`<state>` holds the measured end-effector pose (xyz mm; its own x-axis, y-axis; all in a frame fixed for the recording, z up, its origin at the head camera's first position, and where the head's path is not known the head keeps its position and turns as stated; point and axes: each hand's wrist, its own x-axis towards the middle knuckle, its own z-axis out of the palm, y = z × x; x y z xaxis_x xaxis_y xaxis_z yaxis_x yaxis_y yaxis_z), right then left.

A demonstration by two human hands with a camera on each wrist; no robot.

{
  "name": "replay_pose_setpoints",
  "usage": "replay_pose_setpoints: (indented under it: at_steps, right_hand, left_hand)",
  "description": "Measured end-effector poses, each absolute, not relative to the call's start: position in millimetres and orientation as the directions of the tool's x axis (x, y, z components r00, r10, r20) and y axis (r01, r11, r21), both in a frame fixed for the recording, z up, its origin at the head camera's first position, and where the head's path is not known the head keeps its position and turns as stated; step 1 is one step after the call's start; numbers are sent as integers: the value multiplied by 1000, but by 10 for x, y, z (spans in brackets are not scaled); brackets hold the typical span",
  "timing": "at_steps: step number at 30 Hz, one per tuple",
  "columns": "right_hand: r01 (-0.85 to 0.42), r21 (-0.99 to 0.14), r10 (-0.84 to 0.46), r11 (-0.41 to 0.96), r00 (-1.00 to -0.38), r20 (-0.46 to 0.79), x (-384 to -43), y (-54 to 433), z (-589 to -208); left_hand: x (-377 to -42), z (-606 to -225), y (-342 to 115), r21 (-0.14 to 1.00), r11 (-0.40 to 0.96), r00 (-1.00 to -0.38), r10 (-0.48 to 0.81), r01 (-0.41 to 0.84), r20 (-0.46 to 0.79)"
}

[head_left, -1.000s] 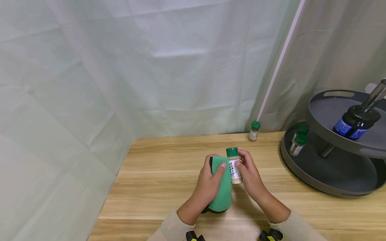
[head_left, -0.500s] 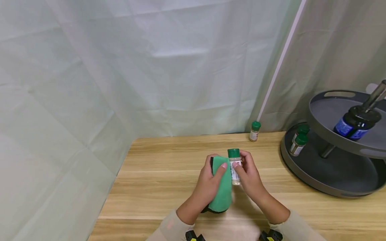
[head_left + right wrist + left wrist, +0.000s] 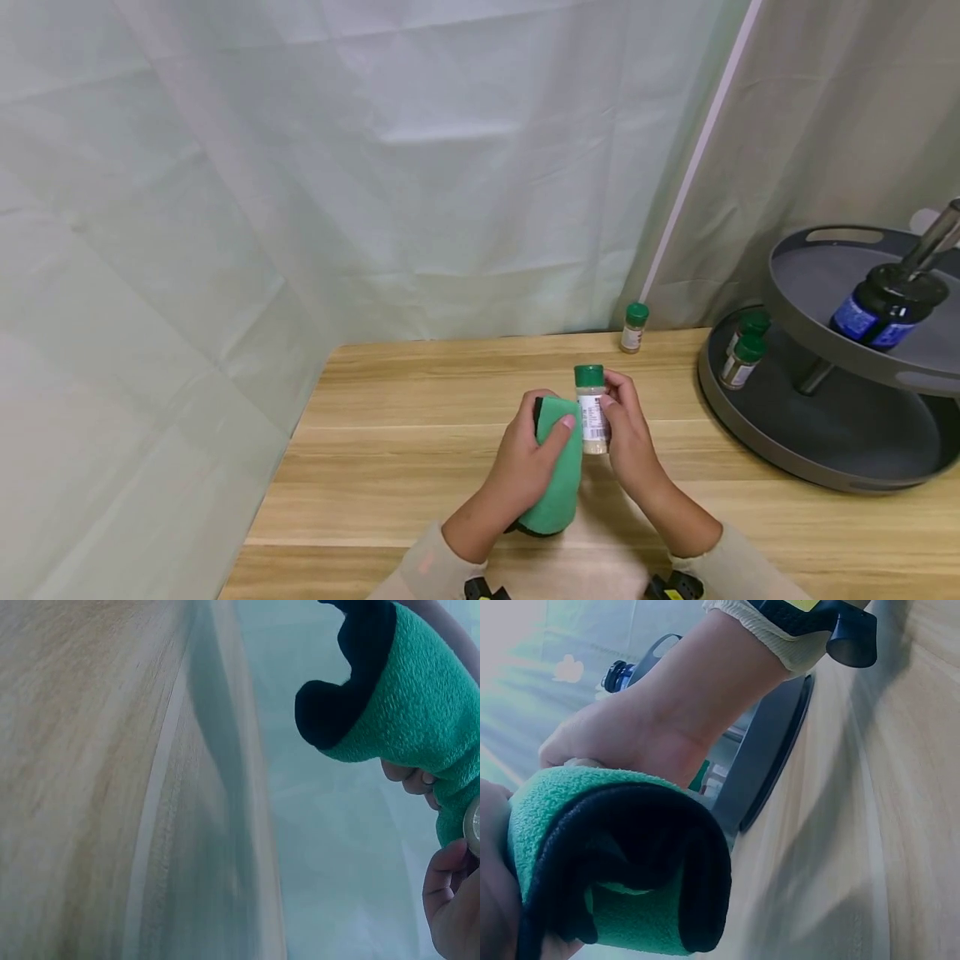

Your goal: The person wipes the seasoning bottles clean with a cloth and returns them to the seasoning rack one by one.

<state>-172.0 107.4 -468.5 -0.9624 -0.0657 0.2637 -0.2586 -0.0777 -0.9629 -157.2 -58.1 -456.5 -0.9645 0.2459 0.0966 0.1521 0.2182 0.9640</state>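
My left hand (image 3: 523, 458) grips a folded green cloth (image 3: 558, 487) with a dark edge, thumb pressed on its front. In the left wrist view the cloth (image 3: 630, 802) is rolled over, its dark border curling around a hollow. Just right of it, my right hand (image 3: 632, 429) holds a spice jar (image 3: 594, 421) upright between thumb and fingers, above the table. The jar has a green cap, a white label with a barcode and pale contents. Cloth and jar overlap at the jar's left side. In the right wrist view only the jar's round bottom (image 3: 474, 825) shows at the edge.
Another green-capped spice jar (image 3: 633, 327) stands at the back edge of the wooden table (image 3: 390, 467). On the right is a two-tier grey tray (image 3: 847, 450) with two similar jars (image 3: 738, 362) below and a dark blue-labelled bottle (image 3: 885, 308) above. Pale sheeting (image 3: 450, 183) hangs behind.
The jar has turned in my right hand, so its barcode side now faces me. Both hands, with jar and cloth, have shifted slightly right.
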Motion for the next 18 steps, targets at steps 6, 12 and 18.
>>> replay_pose_setpoints:
  at_steps: [6,12,18]
  right_hand:
    - [-286,-954,-175,-88,-939,297,-1696,1060,-4706]
    - [-321,-944,-240,-70,-913,328,-1686,1057,-4711]
    - [-342,-938,-256,-64,-902,346,-1684,1065,-4717]
  left_hand:
    - [-1607,-4556,-615,975,179,-980,173,132,101]
    - [-1624,-4531,-635,977,143,-980,149,155,133]
    - [-1628,-4548,-639,979,133,-979,157,153,132]
